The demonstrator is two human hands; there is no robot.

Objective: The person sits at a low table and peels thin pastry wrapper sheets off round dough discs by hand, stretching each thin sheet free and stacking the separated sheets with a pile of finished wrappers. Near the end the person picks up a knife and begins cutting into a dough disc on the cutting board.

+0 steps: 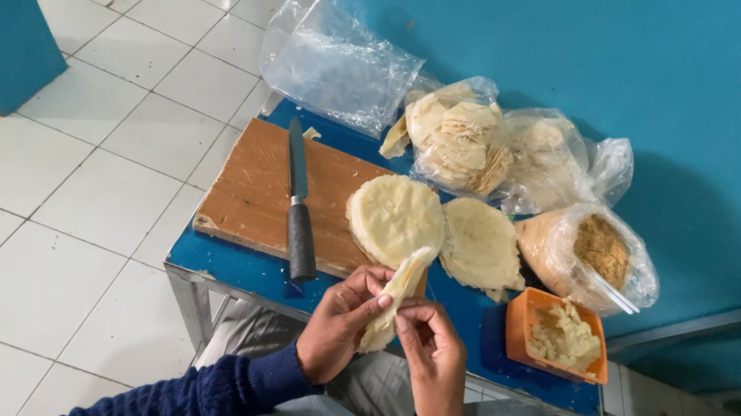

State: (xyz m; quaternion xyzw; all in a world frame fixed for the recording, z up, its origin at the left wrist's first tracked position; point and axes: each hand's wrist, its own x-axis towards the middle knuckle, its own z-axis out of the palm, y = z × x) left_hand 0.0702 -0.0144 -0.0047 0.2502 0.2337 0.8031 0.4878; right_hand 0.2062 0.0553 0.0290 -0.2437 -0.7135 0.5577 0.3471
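Left hand [341,320] and right hand [438,357] each have fingers clamped on a folded pale wrapper [395,299], held just in front of the wooden cutting board [257,188]. A knife [299,201] lies on the board; an orange tub [551,336], apparently of filling, sits right of it on the blue surface [228,266].

The folded wrapper [395,299] is partly covered by the fingers of the left hand [338,324] and right hand [437,362], so its lower end cannot be seen. Both sleeves run off the near edge. The contents of the far clear bag [340,66] are unclear.
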